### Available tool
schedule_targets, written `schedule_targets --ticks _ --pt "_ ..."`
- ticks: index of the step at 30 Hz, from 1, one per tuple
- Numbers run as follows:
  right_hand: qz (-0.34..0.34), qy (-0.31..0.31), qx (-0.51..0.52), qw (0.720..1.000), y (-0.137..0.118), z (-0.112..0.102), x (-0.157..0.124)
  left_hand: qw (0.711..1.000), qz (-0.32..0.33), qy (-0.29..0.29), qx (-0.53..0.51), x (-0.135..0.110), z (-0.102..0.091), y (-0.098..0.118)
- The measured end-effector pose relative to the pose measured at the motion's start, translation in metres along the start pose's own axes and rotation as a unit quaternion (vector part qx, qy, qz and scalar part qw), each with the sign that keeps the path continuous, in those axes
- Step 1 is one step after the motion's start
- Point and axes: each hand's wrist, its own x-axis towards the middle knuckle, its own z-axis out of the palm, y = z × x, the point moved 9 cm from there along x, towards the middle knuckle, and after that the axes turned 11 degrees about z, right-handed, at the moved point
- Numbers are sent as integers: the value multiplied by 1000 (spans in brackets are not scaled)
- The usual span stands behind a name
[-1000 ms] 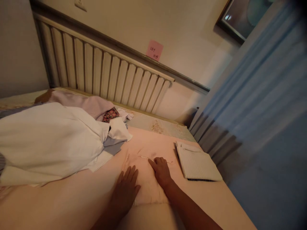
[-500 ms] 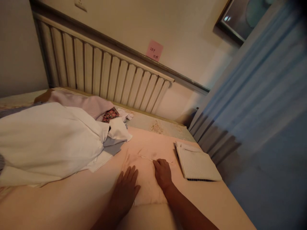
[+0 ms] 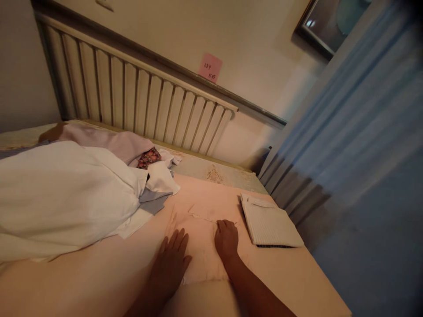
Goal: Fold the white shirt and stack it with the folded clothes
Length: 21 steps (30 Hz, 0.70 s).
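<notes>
The left hand (image 3: 172, 259) lies flat, palm down and fingers spread, pressing on a pale pink cloth (image 3: 201, 246) spread over the bed (image 3: 82, 281). It grips nothing. The right hand (image 3: 226, 239) rests just beside it on the same cloth, knuckles up and fingers curled under toward the cloth's far edge; whether it pinches any fabric there I cannot tell.

The cloth is nearly the same peach-pink as the sheet under it, so its outline is faint. It is thin and soft, lying mostly flat between and under the 2 hands, with a pale stitched seam or hem running crosswise just past the right hand's fingers and a few shallow creases beyond the left hand's fingertips. Its near edge shows as a slight ridge close to the wrists.

Just right of the right hand, not touching it, sits a folded white cloth (image 3: 269, 224) with a fine ribbed texture, squared off near the bed's edge. To the left, well apart from the hands, a heap of laundry (image 3: 66, 198) sprawls across the bed: mostly white fabric, with grey, mauve and a small flowered piece (image 3: 149, 157) showing. Behind stands a slatted headboard (image 3: 139, 101), with a pink note (image 3: 210, 67) stuck on the wall above it. A blue curtain (image 3: 357, 145) hangs to the right.
</notes>
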Motion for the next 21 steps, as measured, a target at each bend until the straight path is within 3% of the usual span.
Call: schedule_targets --ticks 9,21 --pt "20 -1 5 1000 4 1 0 999 10 28 21 -1 -2 1" --pt "20 2 24 1000 4 -2 1 1000 -4 6 -13 1 -2 -1"
